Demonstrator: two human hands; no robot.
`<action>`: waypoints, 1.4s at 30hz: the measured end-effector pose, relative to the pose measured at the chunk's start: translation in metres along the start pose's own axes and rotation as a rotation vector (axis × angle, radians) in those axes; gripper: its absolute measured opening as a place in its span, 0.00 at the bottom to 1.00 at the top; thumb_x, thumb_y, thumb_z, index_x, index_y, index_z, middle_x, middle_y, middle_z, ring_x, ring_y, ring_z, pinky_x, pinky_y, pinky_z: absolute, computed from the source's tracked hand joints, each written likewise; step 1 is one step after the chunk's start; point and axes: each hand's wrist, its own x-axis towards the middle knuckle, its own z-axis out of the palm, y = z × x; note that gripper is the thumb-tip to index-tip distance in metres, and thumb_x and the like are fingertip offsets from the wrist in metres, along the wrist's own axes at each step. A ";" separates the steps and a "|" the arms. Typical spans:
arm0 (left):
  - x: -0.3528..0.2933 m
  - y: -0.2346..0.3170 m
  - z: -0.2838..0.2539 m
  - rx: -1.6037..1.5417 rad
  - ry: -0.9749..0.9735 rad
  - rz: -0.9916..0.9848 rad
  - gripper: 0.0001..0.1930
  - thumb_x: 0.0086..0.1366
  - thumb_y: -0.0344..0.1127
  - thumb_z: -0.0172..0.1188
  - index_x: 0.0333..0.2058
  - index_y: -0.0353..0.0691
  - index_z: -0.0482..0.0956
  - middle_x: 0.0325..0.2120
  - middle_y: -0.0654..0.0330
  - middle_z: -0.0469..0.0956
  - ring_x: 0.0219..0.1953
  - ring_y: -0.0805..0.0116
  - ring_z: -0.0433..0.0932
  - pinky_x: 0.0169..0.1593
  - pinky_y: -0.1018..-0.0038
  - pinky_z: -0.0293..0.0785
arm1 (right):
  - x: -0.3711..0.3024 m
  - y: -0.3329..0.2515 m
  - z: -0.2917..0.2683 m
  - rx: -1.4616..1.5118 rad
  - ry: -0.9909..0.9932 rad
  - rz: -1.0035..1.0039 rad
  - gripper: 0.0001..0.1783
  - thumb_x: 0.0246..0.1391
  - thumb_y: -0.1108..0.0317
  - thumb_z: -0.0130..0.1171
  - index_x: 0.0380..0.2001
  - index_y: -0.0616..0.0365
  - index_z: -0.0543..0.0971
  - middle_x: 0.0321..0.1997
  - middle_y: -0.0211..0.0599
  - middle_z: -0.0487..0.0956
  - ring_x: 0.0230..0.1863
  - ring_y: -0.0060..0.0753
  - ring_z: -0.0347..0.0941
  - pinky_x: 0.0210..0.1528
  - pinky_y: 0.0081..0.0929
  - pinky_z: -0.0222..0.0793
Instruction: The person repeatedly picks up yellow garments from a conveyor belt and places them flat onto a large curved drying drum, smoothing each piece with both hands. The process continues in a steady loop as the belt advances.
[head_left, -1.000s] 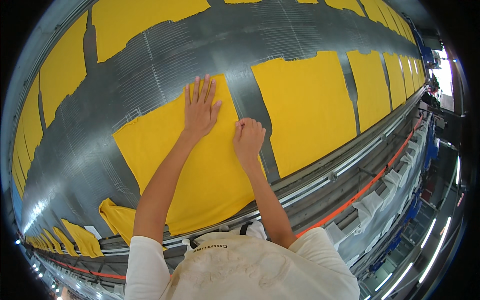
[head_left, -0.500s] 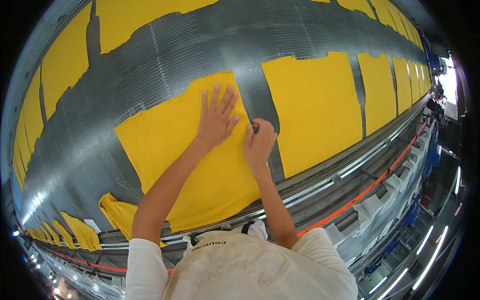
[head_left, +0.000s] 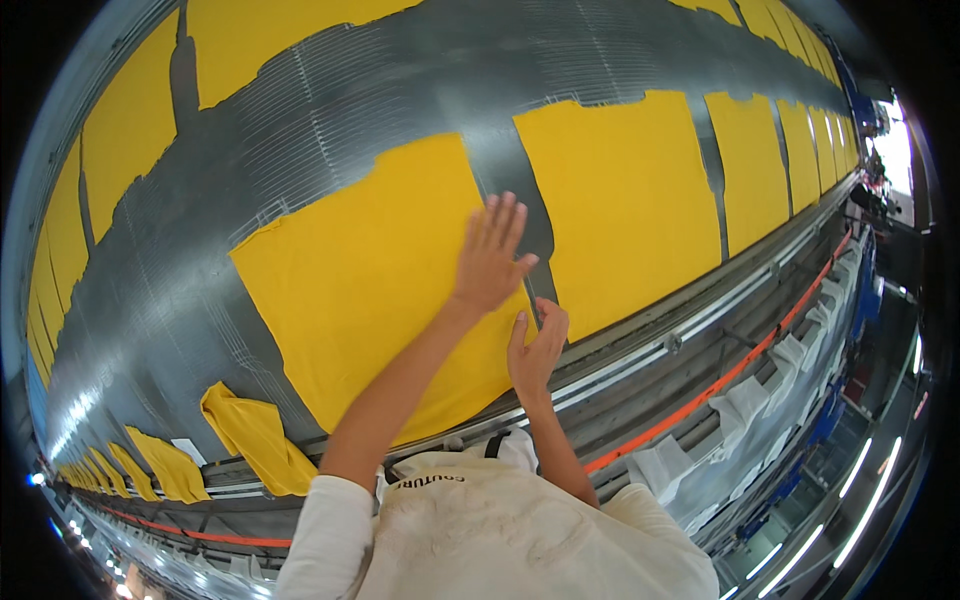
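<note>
A yellow fabric panel (head_left: 350, 300) lies spread on the dark grey printing table (head_left: 200, 290) in front of me, its lower edge reaching the table's near rim. My left hand (head_left: 487, 262) rests flat near the panel's right edge, fingers stretched out and slightly spread toward that edge. Nearer to me, my right hand (head_left: 538, 350) is at the lower part of the same edge. Its thumb and fingers are apart, with nothing visible between them. To the right, past a narrow dark strip, lies another yellow panel (head_left: 625, 210), flat.
A crumpled yellow piece (head_left: 255, 440) hangs over the near rim at left. Several more yellow panels line the far side (head_left: 130, 130) and both ends. A metal rail (head_left: 640, 355) and an orange-red bar (head_left: 700, 405) run along the near side, with pale cloths (head_left: 745, 415) below.
My left hand has slid right and toward me, to the panel's right edge. My right hand has moved down along that edge, and its pinched fingers have parted.
</note>
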 end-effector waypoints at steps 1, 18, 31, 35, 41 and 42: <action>-0.002 -0.011 -0.010 0.007 -0.016 -0.013 0.42 0.72 0.54 0.53 0.76 0.37 0.51 0.77 0.49 0.48 0.79 0.45 0.44 0.78 0.44 0.35 | -0.007 0.008 -0.003 -0.022 -0.006 -0.001 0.16 0.64 0.71 0.59 0.52 0.65 0.74 0.51 0.48 0.76 0.54 0.52 0.71 0.58 0.46 0.64; -0.087 -0.027 -0.033 0.113 -0.203 0.210 0.42 0.73 0.61 0.49 0.75 0.39 0.56 0.78 0.52 0.49 0.79 0.42 0.41 0.77 0.40 0.30 | -0.004 0.037 0.004 0.163 0.009 0.219 0.11 0.63 0.68 0.64 0.45 0.62 0.79 0.29 0.42 0.82 0.30 0.42 0.78 0.37 0.37 0.71; -0.086 0.019 0.000 0.019 -0.215 0.222 0.36 0.74 0.54 0.48 0.74 0.42 0.58 0.78 0.57 0.50 0.79 0.46 0.44 0.78 0.44 0.34 | -0.079 0.081 -0.041 0.084 -0.111 0.204 0.12 0.59 0.72 0.61 0.46 0.56 0.76 0.35 0.39 0.79 0.43 0.47 0.74 0.49 0.48 0.63; -0.102 -0.030 -0.033 0.184 -0.128 0.093 0.38 0.72 0.54 0.52 0.75 0.44 0.56 0.78 0.55 0.48 0.79 0.45 0.42 0.78 0.42 0.32 | -0.074 0.089 -0.042 0.000 -0.064 0.167 0.11 0.59 0.74 0.58 0.45 0.56 0.75 0.39 0.43 0.77 0.45 0.51 0.72 0.49 0.49 0.62; -0.183 0.006 0.007 -0.035 -0.196 0.177 0.39 0.72 0.56 0.52 0.76 0.47 0.55 0.78 0.56 0.48 0.79 0.44 0.42 0.77 0.38 0.34 | -0.078 0.083 -0.037 -0.173 -0.108 0.102 0.09 0.58 0.78 0.57 0.42 0.59 0.73 0.40 0.47 0.76 0.45 0.56 0.70 0.49 0.49 0.63; -0.191 0.013 0.007 -0.073 -0.199 0.159 0.39 0.72 0.57 0.52 0.76 0.47 0.55 0.78 0.57 0.48 0.79 0.45 0.43 0.77 0.39 0.34 | -0.079 0.082 -0.036 -0.168 -0.108 0.105 0.09 0.58 0.78 0.57 0.43 0.59 0.73 0.40 0.47 0.76 0.45 0.56 0.70 0.49 0.49 0.63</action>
